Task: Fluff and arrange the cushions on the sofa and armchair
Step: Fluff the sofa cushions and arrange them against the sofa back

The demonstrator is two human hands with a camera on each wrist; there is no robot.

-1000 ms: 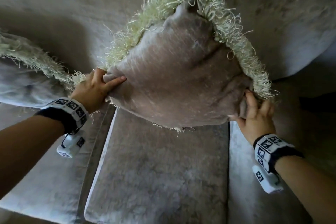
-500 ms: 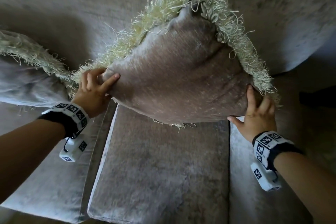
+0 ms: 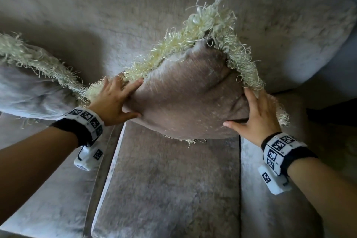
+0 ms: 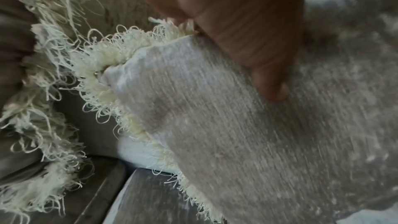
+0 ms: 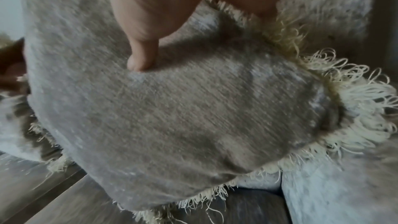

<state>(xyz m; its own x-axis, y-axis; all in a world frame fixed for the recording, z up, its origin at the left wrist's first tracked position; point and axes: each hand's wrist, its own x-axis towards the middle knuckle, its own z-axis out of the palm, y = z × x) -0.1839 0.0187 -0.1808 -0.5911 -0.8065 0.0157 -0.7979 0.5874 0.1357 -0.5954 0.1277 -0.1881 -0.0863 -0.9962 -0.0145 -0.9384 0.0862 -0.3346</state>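
Observation:
A taupe cushion point(image 3: 189, 98) with a cream fringe stands on one corner against the sofa backrest point(image 3: 96, 15), over the middle seat. My left hand point(image 3: 119, 100) presses flat on its left side, fingers spread and thumb below. On the cushion's right side my right hand point(image 3: 257, 114) presses with straight fingers, thumb stretched left. The left wrist view shows a thumb point(image 4: 269, 81) lying on the cushion point(image 4: 237, 134) beside the fringe. In the right wrist view a thumb point(image 5: 142, 54) dents the cushion point(image 5: 183, 108). Neither hand curls round the fabric.
A second fringed cushion point(image 3: 29, 91) leans on the backrest at the left, its fringe touching my left hand. Three seat pads lie below, the middle seat pad point(image 3: 170, 189) under the cushion. A big back pillow point(image 3: 289, 35) fills the right.
Both hands let go of the cushion's corners, which they gripped a second ago, and now press flat on its sides. The cushion has bunched up and creased between them.

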